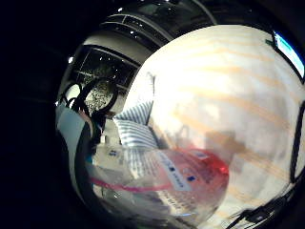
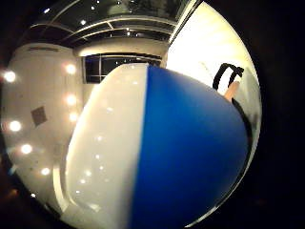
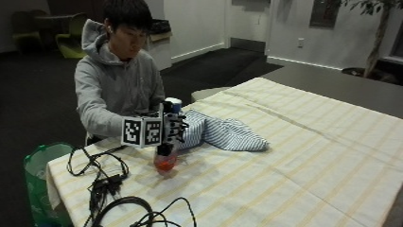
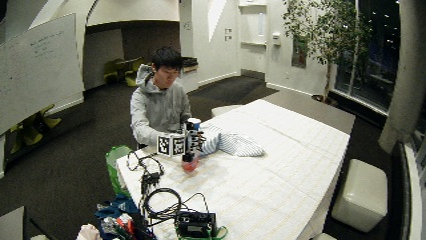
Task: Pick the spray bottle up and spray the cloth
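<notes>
A: Where's the spray bottle (image 3: 165, 158) rel. to your hand?

B: Your gloved right hand (image 3: 171, 128) is wrapped round its upper part, fingers curled on it. Bottle's upright, clear w/ red liquid in the base; whether the base touches the tablecloth (image 3: 302, 156) or sits just above it, can't tell. Blue-and-white head (image 3: 173, 103) pokes up above your hand.

A: And the cloth?

B: Striped cloth (image 3: 220, 132) lies crumpled just beside the bottle, on the side away from the cables (image 3: 100, 175). Your other hand's hidden behind the bottle hand – can't tell what it's doing.

A: What do the palm views add?

B: Little-finger side: clear bottle body (image 1: 167, 183) up close, label and red liquid visible through it, striped cloth (image 1: 136, 126) beyond it on the tablecloth. Thumb side: only the blue-and-white head (image 2: 162, 152) filling the view, one fingertip (image 2: 232, 90) past it. Outside view shows your grip; palm views don't.

A: Surface, room?

B: Pale cloth w/ yellow stripes over a long table. Green bin (image 3: 39, 182) on the floor beyond the cables. Wide view: whiteboard (image 4: 40, 65) well behind the bottle, potted tree (image 4: 326, 35) by dark windows past the far end, white stool (image 4: 359, 192) by the table.
</notes>
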Demonstrator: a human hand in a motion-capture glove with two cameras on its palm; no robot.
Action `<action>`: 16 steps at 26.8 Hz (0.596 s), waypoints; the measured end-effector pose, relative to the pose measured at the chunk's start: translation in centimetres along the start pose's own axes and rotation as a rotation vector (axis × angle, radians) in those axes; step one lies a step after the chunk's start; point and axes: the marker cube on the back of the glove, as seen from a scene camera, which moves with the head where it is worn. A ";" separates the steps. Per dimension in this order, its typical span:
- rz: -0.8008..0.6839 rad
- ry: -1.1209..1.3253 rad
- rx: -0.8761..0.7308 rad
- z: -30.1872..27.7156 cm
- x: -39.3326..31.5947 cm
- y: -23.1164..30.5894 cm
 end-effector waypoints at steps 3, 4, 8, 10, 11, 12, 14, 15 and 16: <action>-0.001 0.041 -0.005 0.1 -0.8 0.0; -0.003 0.056 -0.008 0.2 -1.3 0.0; -0.020 0.142 -0.028 0.3 -3.6 0.0; -0.026 0.218 -0.045 0.4 -5.0 0.1; -0.028 0.265 -0.058 0.5 -5.8 0.2; -0.028 0.320 -0.073 0.6 -6.6 0.2; -0.028 0.444 -0.111 0.9 -8.2 0.4; -0.029 0.508 -0.129 1.0 -9.0 0.4; -0.031 0.572 -0.145 1.1 -9.8 0.4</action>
